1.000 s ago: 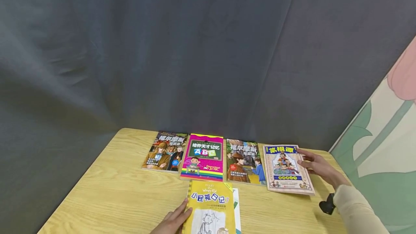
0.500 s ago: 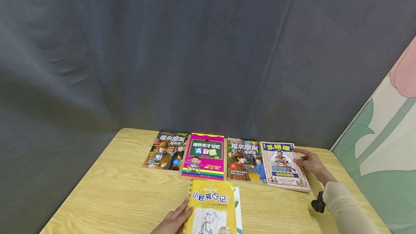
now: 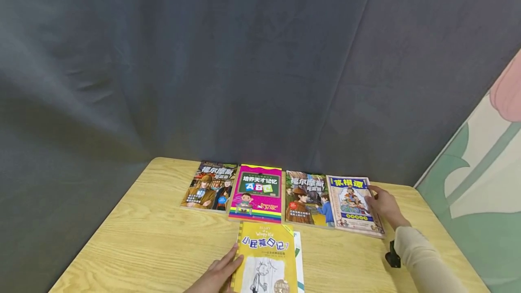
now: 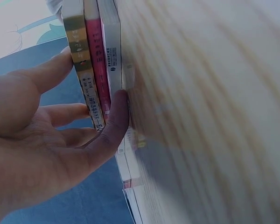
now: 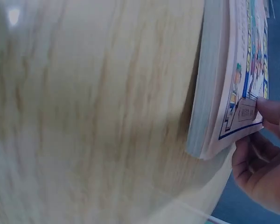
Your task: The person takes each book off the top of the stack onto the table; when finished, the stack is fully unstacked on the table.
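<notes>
At the right end of the back row, my right hand holds the side edge of a pale pink book with a blue-lettered title. In the right wrist view the thumb lies on its cover, with other fingers curled at its edge. My left hand touches the spine side of a stack topped by a yellow Diary of a Wimpy Kid book. Seen from the left wrist, its fingers rest against the yellow, red and white spines.
Left of the pale pink book lie a Sherlock-style comic book, a magenta ABC book and another detective book. They line the back edge of the wooden table, before a dark curtain. A flowered wall stands at right.
My right hand has shifted the pale pink book left, against the neighbouring comic book, and straightened it slightly. The left hand has stayed beside the stack.
</notes>
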Demonstrator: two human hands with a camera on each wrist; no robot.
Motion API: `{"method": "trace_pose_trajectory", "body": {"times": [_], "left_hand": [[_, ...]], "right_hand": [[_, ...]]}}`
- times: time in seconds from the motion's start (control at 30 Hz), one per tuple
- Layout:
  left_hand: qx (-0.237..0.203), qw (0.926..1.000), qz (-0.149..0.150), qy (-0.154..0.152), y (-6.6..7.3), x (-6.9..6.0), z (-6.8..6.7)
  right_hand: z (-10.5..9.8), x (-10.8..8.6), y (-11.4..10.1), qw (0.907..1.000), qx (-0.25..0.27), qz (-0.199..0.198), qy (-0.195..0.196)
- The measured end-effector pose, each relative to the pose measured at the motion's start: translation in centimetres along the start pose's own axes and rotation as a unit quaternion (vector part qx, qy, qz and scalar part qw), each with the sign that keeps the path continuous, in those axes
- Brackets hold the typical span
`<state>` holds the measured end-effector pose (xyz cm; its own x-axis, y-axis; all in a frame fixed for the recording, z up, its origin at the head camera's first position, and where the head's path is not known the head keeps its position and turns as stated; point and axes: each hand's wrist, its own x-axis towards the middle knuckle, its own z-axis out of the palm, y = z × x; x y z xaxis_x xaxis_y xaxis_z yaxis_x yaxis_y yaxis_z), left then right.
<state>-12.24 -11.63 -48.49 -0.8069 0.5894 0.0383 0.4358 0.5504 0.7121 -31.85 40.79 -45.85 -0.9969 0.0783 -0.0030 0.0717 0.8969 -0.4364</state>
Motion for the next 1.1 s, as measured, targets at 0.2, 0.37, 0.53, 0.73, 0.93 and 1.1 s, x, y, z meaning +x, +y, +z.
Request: {"method": "trace_pose_trajectory", "body": {"times": [0.2,0.37,0.53,0.73,0.93,1.1], "left_hand": [[0.015,0.9998,0.015,0.005,0.0,0.1,0.1],[0.010,0.9999,0.005,0.001,0.4,0.1,0.2],[0.026,0.9994,0.023,-0.001,0.4,0.1,0.1],[0.003,0.9999,0.013,-0.007,0.5,0.1,-0.1],[-0.008,0.9999,0.007,-0.010,0.5,-0.1,0.0],[-0.019,0.9997,0.006,-0.013,0.5,-0.1,0.0]], "right_hand": [[-0.4,-0.5,-1.4,0.9942,-0.099,0.028,-0.030],[-0.8,-2.1,-1.9,0.9905,-0.133,0.021,0.025],[-0.6,-4.7,-3.8,0.9731,-0.098,-0.088,0.189],[1.1,-10.4,-9.6,0.9619,-0.005,-0.190,0.196],[5.6,-17.2,-15.5,0.9797,0.132,-0.149,0.025],[8.2,-19.6,-17.8,0.9852,0.096,-0.077,-0.119]]}}
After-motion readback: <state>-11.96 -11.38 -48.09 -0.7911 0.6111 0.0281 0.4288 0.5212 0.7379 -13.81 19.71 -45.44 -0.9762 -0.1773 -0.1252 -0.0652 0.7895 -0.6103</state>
